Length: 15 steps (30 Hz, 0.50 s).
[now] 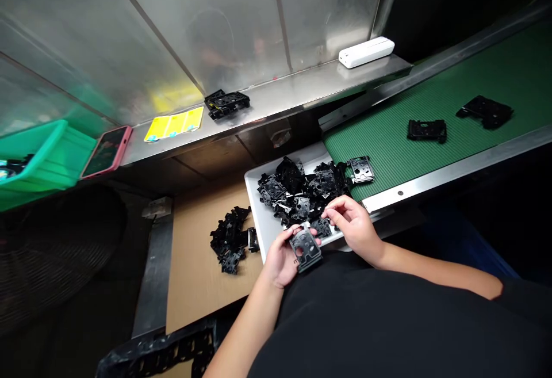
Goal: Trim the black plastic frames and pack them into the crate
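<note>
My left hand (281,260) is wrapped round the edge of a flat black plastic part (306,249), which has a round hole and several small openings. Just to the right, my right hand (354,227) is closed in a pinch, thumb against fingers; whatever may be between the fingertips is too small to make out. Both hands are at the near edge of a white tray (255,202), heaped with similar black plastic parts (291,176). One part (361,169) lies where the tray meets the green belt.
Two black parts, one (426,130) nearer, lie on the green conveyor belt (483,153). More parts (230,240) sit on cardboard (194,286). The metal shelf (284,99) bears a white device (366,52), a black part (226,103), yellow cards (175,125), a phone (107,151) and a green bin (56,159).
</note>
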Each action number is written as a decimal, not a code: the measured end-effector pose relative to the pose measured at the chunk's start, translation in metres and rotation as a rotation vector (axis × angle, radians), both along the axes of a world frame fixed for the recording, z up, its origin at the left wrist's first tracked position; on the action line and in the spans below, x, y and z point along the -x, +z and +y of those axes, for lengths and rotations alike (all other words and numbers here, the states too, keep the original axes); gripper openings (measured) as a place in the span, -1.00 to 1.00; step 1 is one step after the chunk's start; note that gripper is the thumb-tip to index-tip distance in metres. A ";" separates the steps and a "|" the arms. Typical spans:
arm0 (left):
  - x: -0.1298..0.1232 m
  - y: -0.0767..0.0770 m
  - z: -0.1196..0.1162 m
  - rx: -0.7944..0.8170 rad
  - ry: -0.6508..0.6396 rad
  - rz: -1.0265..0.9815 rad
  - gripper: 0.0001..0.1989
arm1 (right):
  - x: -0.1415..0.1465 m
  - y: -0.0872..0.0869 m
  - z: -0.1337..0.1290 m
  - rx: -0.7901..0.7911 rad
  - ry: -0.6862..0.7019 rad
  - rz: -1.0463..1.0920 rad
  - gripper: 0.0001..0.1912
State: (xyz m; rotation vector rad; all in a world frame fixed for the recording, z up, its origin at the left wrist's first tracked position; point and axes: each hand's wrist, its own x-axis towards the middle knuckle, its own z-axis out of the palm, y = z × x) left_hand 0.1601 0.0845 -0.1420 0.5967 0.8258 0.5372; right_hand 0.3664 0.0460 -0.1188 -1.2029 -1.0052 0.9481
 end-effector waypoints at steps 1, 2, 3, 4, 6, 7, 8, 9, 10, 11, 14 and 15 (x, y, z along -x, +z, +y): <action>-0.003 0.001 -0.004 0.052 0.014 -0.012 -0.67 | 0.001 -0.001 -0.001 0.000 0.009 0.003 -0.81; -0.006 0.002 -0.007 0.094 0.030 -0.019 -0.66 | 0.002 -0.002 -0.001 0.001 0.019 0.006 -0.81; -0.009 0.004 -0.009 0.124 0.046 -0.022 -0.64 | 0.004 -0.004 -0.002 0.001 0.032 0.012 -0.82; -0.011 0.006 -0.011 0.146 0.066 -0.027 -0.62 | 0.006 -0.005 -0.002 -0.002 0.050 0.027 -0.82; -0.012 0.014 -0.014 0.177 0.111 -0.047 -0.55 | 0.012 -0.006 -0.003 -0.013 0.112 0.101 -0.83; -0.011 0.019 -0.015 0.192 0.138 -0.062 -0.51 | 0.015 -0.006 -0.004 -0.014 0.152 0.153 -0.82; -0.010 0.024 -0.016 0.206 0.166 -0.077 -0.47 | 0.018 -0.005 -0.004 -0.011 0.193 0.204 -0.82; -0.009 0.030 -0.018 0.218 0.195 -0.090 -0.44 | 0.021 -0.003 -0.005 -0.003 0.230 0.247 -0.81; -0.007 0.035 -0.019 0.225 0.217 -0.103 -0.42 | 0.023 -0.001 -0.005 0.002 0.259 0.273 -0.80; -0.006 0.040 -0.020 0.227 0.228 -0.116 -0.41 | 0.024 0.002 -0.005 0.002 0.277 0.275 -0.80; -0.001 0.052 -0.025 0.214 0.220 -0.154 -0.35 | 0.027 0.011 -0.007 -0.034 0.304 0.199 -0.80; 0.001 0.056 -0.027 0.209 0.215 -0.159 -0.32 | 0.027 0.014 -0.008 -0.049 0.309 0.168 -0.80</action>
